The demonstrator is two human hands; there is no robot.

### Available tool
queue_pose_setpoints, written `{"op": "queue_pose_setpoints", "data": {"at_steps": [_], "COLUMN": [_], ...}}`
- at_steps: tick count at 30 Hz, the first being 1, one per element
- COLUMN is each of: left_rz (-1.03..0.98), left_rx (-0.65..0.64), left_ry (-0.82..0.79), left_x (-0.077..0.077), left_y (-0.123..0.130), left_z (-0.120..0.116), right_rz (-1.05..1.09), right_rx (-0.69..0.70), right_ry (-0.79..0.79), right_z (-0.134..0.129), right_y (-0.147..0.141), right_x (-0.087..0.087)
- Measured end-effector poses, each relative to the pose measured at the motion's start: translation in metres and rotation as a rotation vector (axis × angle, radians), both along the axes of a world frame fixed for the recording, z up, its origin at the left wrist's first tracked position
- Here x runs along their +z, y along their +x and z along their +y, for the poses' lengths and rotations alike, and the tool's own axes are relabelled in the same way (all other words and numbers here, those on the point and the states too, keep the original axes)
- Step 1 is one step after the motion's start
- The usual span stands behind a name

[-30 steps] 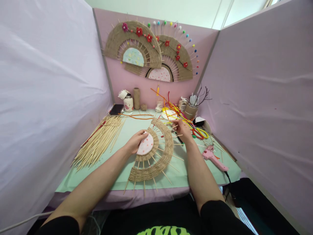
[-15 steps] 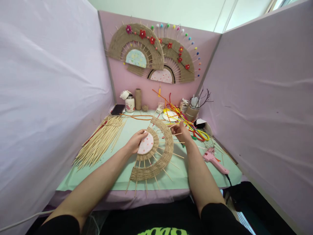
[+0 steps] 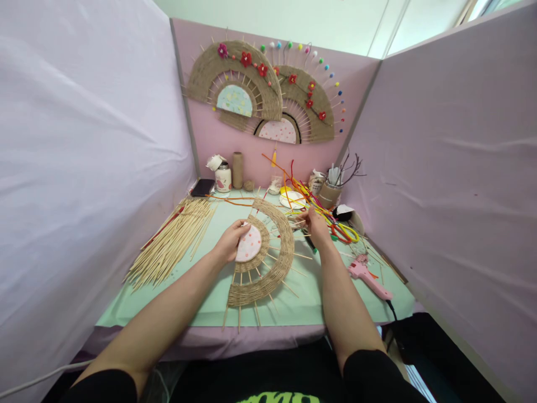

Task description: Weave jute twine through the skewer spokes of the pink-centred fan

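My left hand (image 3: 230, 242) grips a half-round woven fan (image 3: 282, 263) by its straight side, thumb on the white centre with pink dots (image 3: 250, 244). Two bands of tan twine cross its thin sticks, whose bare tips stick out past the outer band. Close to the fan's right outer edge, my right hand (image 3: 315, 228) has its fingers pinched together. What sits between those fingers is too small to make out. A dark tool with a green end (image 3: 310, 242) lies under the right wrist, partly hidden.
Loose thin sticks (image 3: 170, 243) are heaped on the left. A pink glue gun (image 3: 369, 278) lies on the right, with coloured pipe cleaners (image 3: 346, 232) behind it. Jars (image 3: 223, 179) and a twig pot (image 3: 329, 194) stand at the back. Finished fans (image 3: 235, 56) hang on the pink panel.
The fan has shifted slightly left and turned a little in my left hand. My right fingers are now a bit farther from the outer band.
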State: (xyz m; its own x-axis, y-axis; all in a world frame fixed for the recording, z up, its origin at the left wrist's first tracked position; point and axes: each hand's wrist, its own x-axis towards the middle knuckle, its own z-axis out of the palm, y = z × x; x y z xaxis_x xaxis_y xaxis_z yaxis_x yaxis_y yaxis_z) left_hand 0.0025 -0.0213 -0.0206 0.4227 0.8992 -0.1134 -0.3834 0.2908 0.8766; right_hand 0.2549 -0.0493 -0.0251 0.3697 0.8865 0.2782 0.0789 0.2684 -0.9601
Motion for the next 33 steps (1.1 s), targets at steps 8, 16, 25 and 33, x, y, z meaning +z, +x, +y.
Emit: {"op": "queue_pose_setpoints", "data": {"at_steps": [8,16,25,33], "left_rz": [0.037,-0.011,-0.094,-0.106], "left_rx": [0.074,0.150,0.150,0.203], "left_ry": [0.008,-0.001,-0.008,0.006], "left_x": [-0.001,0.000,-0.002,0.001], "left_y": [-0.001,-0.002,-0.004,-0.004], "left_z": [0.002,0.007,0.011,0.010], "right_rz": [-0.109,-0.085,0.049,0.060], "right_rx": [-0.209,-0.151,0.084,0.253], "right_ry": [0.167,0.177,0.060,0.022], "right_z": [-0.006,-0.008,-0.004,-0.005], "right_y": [-0.003,-0.006,-0.013,-0.017], "right_x": [0.005,0.005,0.004,0.000]}}
